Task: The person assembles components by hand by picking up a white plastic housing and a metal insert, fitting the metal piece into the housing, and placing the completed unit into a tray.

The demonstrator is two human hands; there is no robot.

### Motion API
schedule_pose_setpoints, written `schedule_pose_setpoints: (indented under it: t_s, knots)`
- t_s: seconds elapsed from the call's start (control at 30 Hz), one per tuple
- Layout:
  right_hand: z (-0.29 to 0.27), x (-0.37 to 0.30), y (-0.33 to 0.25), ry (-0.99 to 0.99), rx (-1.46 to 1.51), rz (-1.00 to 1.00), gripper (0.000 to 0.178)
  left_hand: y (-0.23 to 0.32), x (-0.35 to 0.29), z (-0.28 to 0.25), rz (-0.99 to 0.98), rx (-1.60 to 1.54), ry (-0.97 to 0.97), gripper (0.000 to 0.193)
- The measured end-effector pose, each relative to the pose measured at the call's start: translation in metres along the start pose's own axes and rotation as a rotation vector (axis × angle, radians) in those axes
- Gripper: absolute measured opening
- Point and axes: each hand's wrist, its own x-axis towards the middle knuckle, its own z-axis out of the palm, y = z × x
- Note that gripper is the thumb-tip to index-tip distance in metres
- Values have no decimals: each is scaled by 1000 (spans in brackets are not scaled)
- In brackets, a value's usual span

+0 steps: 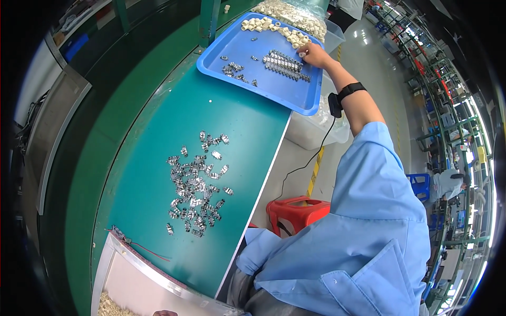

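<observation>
My right hand (314, 55) reaches over the far right side of a blue tray (253, 90). Its fingertips are pinched on a small cream block, beside a row of similar cream blocks (294, 37) along the tray's far edge. Just left of that hand, small metal clips (284, 66) lie lined up in rows. Loose clips (233, 68) sit in the tray's left part. Only a sliver of my left hand (165, 313) shows at the lower edge, over a pale framed panel (139, 271); its fingers are cut off.
A large scattered heap of metal clips (195, 184) covers the middle of the green table (247, 158). Beyond the tray lies a bag of cream blocks (290, 13). A red stool (300, 213) and a white bin (308, 129) stand right of the table. A black cable (300, 169) hangs from my right wrist.
</observation>
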Motion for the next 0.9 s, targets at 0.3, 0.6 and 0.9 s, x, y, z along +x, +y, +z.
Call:
schedule_pose_setpoints:
  t_s: [0.3,0.6,0.9]
  knots:
    - [-46,-28,-85,22,596,-131,30,18,-11,10,-173,188,166,31]
    - [-81,-179,-405,-356,1141,-795,29,95,31,67,-801,317,852,35]
    - [-55,-303,-612,-817,1488,-1146,13,134,31,72,-694,403,1049,35]
